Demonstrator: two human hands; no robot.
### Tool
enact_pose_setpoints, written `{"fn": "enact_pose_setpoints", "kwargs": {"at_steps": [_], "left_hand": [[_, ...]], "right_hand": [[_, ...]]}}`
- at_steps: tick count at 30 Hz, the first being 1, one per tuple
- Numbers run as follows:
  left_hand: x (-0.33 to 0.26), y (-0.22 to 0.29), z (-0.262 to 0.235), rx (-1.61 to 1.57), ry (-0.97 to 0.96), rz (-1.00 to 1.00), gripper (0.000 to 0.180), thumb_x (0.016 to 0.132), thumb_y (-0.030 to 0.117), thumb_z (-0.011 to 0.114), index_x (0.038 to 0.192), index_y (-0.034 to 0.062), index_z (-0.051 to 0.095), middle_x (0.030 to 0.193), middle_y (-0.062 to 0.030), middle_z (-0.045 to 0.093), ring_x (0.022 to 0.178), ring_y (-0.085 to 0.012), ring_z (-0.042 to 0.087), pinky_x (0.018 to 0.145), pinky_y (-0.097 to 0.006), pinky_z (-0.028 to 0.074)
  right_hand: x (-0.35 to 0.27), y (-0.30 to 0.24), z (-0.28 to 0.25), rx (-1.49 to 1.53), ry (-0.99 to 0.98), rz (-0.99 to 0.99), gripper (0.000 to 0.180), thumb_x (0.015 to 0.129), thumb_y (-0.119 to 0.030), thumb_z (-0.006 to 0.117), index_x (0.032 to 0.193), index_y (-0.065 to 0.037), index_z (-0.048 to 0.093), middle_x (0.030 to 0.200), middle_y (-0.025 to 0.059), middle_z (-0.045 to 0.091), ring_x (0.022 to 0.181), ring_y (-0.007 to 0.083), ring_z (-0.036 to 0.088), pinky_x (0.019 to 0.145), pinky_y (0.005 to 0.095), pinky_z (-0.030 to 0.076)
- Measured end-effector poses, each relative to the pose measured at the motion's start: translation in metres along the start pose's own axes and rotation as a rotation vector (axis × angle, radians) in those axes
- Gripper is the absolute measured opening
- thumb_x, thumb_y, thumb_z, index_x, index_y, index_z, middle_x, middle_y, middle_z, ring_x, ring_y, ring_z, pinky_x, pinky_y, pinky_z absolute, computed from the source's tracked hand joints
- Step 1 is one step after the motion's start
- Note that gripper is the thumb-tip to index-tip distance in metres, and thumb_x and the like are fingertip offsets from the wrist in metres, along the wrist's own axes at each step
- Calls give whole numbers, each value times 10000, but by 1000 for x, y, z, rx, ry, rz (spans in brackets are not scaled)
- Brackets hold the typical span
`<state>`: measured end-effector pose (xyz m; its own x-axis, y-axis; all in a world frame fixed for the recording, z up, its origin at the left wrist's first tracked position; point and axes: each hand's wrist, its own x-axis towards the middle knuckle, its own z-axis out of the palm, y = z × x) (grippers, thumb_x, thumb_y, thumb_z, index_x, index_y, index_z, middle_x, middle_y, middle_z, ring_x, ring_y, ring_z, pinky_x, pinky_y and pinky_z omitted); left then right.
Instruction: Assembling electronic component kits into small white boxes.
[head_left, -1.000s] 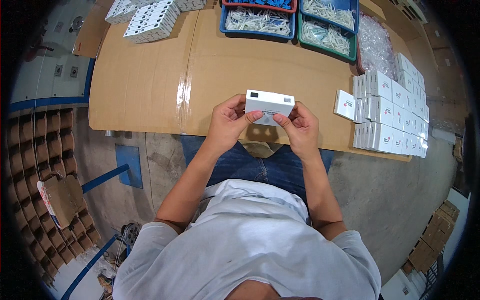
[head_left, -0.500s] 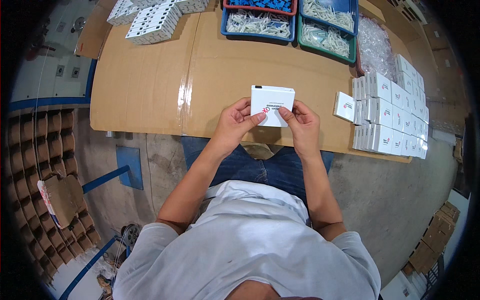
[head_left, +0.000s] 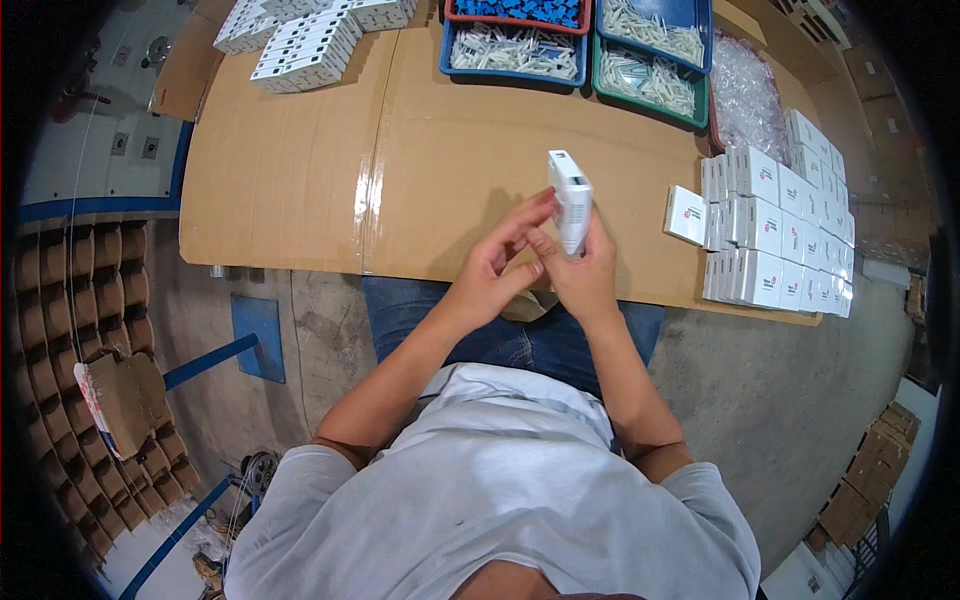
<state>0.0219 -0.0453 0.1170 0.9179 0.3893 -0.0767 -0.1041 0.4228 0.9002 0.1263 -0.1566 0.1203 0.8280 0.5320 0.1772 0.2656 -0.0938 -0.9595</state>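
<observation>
A small flat white box (head_left: pixel 572 205) is turned on edge, with its narrow printed side facing me, above the front part of the table. My right hand (head_left: pixel 588 265) is closed on the box's lower part, thumb on the near side. To the left of it, my left hand (head_left: pixel 500 265) has its fingers stretched and apart. Its fingertips come up against or very close to the box's left face; whether they touch I cannot tell.
Stacked white boxes (head_left: pixel 780 230) stand at the right, one box (head_left: pixel 685 214) leaning out. More boxes (head_left: pixel 305 60) are piled far left. Trays of white pieces (head_left: pixel 515 52) and blue pieces (head_left: pixel 520 10) stand at the back, near a bin of clear plastic (head_left: pixel 745 100). Cardboard (head_left: pixel 280 180) covers the table.
The box has turned from its broad face to its narrow edge and shifted slightly right. My left hand has let go of its near corner and its fingers have spread; my right hand keeps hold.
</observation>
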Motion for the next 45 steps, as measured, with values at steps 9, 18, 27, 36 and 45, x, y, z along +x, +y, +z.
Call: {"fn": "enact_pose_setpoints", "kwargs": {"at_steps": [9,18,27,36,45], "left_hand": [[-5,-6,-12,45,96,0,395,989,29,506,1382,2,534,1334,-154,648,1214,-240,646,1045,-345,479],[-1,-27,-52,210,315,-18,276,1020,39,513,1278,-6,599,1162,-116,697,1000,-160,672,889,-283,525],[7,-30,-104,348,454,137,238,1043,44,522,1256,-11,613,1103,-88,697,974,-125,637,884,-278,522],[18,-34,-142,784,490,109,160,999,52,585,1054,21,732,900,-48,710,853,-112,633,841,-262,494],[21,-38,-136,1133,589,231,94,912,127,654,943,143,742,804,-13,685,761,-205,621,811,-366,411]], "right_hand": [[3,19,-12,536,135,221,271,1067,-221,588,1150,24,669,1080,50,720,955,91,635,848,277,516],[10,-12,-12,843,108,345,293,1059,-249,584,1221,-7,616,1087,57,701,956,132,666,797,299,529],[17,-5,-18,910,48,491,334,1068,-371,507,1198,-73,583,994,22,668,737,90,577,554,258,373],[18,-8,-17,875,58,512,405,1028,-429,578,1107,-32,596,859,42,634,632,91,497,544,257,375],[25,28,-5,328,-162,531,237,1017,-234,653,1109,-15,650,907,4,675,769,60,585,652,240,449]]}}
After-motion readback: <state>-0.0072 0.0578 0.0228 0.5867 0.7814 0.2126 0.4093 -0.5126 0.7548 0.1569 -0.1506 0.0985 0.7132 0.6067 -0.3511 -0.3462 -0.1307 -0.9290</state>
